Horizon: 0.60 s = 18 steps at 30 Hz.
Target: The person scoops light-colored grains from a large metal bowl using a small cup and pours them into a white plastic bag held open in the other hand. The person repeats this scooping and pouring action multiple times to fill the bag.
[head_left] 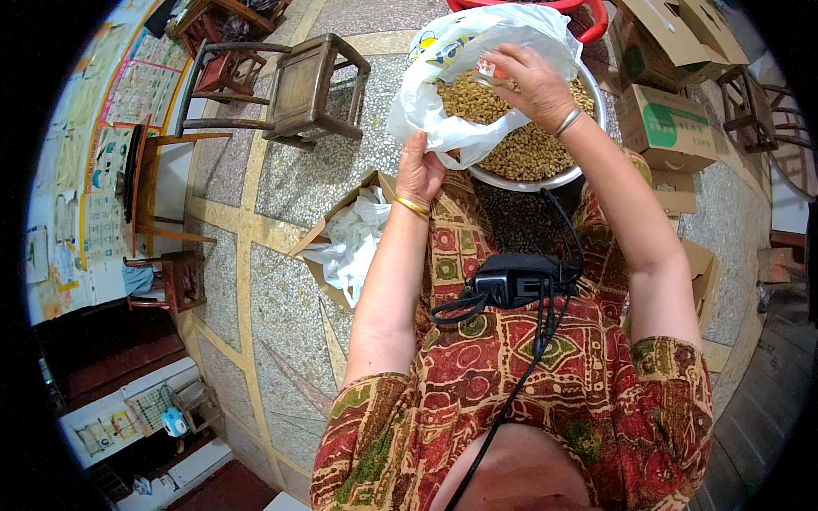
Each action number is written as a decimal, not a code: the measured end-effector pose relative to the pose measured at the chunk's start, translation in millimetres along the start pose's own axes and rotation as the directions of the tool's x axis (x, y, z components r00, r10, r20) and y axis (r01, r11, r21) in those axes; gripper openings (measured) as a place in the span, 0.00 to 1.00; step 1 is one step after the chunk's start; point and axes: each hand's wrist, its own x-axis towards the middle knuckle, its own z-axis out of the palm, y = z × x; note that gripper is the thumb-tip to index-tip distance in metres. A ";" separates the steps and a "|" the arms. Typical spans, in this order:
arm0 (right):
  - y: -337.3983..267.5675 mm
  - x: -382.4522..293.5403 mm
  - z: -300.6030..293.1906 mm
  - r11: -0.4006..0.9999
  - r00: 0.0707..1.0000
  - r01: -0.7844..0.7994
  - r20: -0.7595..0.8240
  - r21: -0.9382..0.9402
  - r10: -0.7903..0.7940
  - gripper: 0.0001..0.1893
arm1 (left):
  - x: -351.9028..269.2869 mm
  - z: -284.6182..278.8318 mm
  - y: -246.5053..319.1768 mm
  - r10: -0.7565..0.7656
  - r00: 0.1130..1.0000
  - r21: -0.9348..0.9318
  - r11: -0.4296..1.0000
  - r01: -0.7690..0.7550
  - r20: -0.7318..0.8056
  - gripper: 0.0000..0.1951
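Observation:
A white plastic bag with a wide mouth lies over the left part of a metal basin. Small tan nuts or beans fill the basin, and more show inside the bag's mouth. My left hand pinches the bag's near rim between thumb and fingers. Over the bag's opening, my right hand holds a small clear container with a red and white label. The container's far side is partly hidden by the fingers and bag.
An open cardboard box with white plastic bags stands at my left. A wooden chair is beyond it. Cardboard boxes stand at the right, and a red plastic basin is at the top. A cabled black device hangs at my waist.

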 end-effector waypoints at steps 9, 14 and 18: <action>-3.4 3.5 -29.8 0.965 0.971 -0.098 -0.191 0.243 0.146 0.24 | -5.6 6.8 1.9 -0.008 1.000 0.004 1.000 0.008 0.015 0.26; 33.7 -55.2 -28.7 0.581 0.841 -0.515 0.240 0.630 0.485 0.23 | -7.0 13.7 1.4 -0.018 0.999 -0.011 1.000 0.018 -0.033 0.26; 30.9 -84.6 -28.2 0.607 0.706 -0.689 0.557 0.396 0.438 0.21 | -5.1 0.1 2.7 -0.038 0.998 -0.015 0.999 0.037 -0.044 0.25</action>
